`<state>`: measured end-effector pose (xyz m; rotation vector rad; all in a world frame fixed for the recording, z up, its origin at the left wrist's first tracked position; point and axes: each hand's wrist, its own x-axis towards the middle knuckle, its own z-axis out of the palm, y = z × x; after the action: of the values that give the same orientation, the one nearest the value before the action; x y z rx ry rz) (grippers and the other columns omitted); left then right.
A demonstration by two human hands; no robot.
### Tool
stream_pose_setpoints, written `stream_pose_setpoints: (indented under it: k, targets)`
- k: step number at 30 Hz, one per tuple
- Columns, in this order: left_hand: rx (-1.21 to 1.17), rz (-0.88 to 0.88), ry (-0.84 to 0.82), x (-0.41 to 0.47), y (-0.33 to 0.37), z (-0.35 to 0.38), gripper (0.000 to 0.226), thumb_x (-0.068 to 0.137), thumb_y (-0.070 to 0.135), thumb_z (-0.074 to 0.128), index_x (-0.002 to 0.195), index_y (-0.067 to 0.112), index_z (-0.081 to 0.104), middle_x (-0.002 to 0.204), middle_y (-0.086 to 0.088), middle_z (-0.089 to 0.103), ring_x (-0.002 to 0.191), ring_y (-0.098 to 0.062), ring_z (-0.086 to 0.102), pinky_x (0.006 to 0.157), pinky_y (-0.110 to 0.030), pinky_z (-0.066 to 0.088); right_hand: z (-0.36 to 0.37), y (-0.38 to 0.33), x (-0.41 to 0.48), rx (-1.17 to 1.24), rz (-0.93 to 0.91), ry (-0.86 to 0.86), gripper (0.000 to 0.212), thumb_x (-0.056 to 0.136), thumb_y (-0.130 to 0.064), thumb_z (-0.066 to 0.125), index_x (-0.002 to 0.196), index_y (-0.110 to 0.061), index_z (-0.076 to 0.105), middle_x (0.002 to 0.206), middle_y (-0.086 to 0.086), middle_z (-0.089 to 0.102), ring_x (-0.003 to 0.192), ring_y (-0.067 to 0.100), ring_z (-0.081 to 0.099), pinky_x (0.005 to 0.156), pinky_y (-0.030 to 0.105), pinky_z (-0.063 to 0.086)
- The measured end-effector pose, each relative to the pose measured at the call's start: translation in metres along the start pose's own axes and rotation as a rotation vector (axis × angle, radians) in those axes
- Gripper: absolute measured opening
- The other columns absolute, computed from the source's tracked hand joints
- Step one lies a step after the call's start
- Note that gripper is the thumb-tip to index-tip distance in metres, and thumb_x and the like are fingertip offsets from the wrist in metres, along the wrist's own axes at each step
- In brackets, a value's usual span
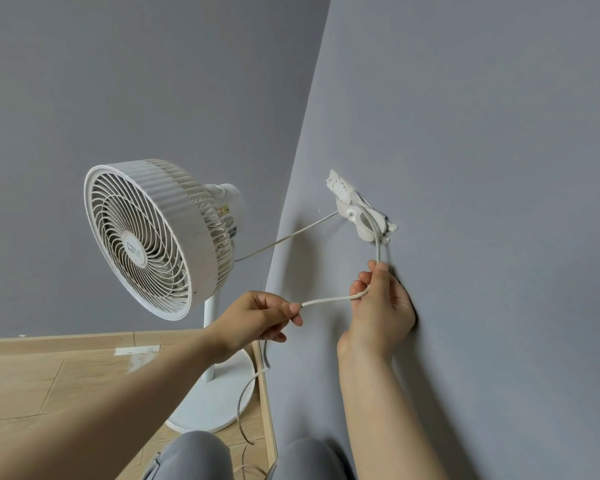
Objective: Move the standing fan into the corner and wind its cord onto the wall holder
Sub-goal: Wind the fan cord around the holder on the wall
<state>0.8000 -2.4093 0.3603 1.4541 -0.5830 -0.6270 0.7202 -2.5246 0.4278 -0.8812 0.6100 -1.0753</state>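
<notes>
White cord (pixel 329 300) drops from the wall holder (pixel 359 216) into the right hand's (pixel 378 306) pinching fingers. It then stretches nearly level leftward to the left hand (pixel 257 320), also pinching it. The standing fan (pixel 146 237) stands upright in the corner.

Views: one, head-worn, wide-angle.
Facing: forward and down into a room corner; the wall seam runs from top centre to bottom centre.
Nearness: close; forearms enter from the bottom edge, left hand (pixel 257 320) and right hand (pixel 378 313) pinching the cord (pixel 326 300) at centre.
Framing: standing fan (pixel 142 237) centre left, wall holder (pixel 357 216) right of centre, floor (pixel 32 382) lower left.
</notes>
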Motion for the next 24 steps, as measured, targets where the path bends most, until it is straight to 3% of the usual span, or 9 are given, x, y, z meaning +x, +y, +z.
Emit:
stream_pose_setpoints:
  k: [7,13,20,24]
  targets:
    - [0.063,0.062,0.056,0.007,0.005,0.000,0.022,0.092,0.020,0.060,0.080,0.007,0.074,0.051,0.004,0.038,0.048,-0.008,0.037,0.062,-0.021,0.049,0.015,0.000,0.005,0.185,0.208,0.131,0.021,0.092,-0.017,0.060,0.072,-0.015,0.066,0.064,-0.005,0.054,0.054,0.008,0.048,0.065,0.021,0.048]
    - [0.083,0.083,0.119,0.010,0.005,-0.015,0.020,0.089,0.019,0.063,0.076,0.009,0.074,0.047,0.008,0.038,0.046,-0.008,0.036,0.056,-0.023,0.043,0.017,0.009,0.017,0.272,0.439,0.100,0.025,0.095,-0.021,0.056,0.070,-0.017,0.059,0.063,-0.009,0.048,0.037,0.001,0.043,0.063,0.017,0.047]
    - [0.100,0.049,0.192,0.007,-0.008,-0.024,0.021,0.091,0.020,0.062,0.082,0.006,0.074,0.044,0.011,0.042,0.043,-0.005,0.037,0.050,-0.019,0.039,0.022,0.032,0.027,0.195,0.486,-0.028,0.022,0.097,-0.024,0.054,0.077,-0.018,0.060,0.070,-0.007,0.052,0.061,0.004,0.049,0.067,0.019,0.047]
    - [0.117,0.039,0.225,0.005,-0.018,-0.029,0.019,0.092,0.016,0.060,0.089,0.004,0.075,0.053,0.008,0.053,0.048,-0.009,0.043,0.052,-0.021,0.045,0.029,0.042,0.034,0.159,0.490,-0.130,0.022,0.099,-0.026,0.050,0.081,-0.017,0.060,0.078,-0.004,0.056,0.072,0.007,0.055,0.073,0.021,0.049]
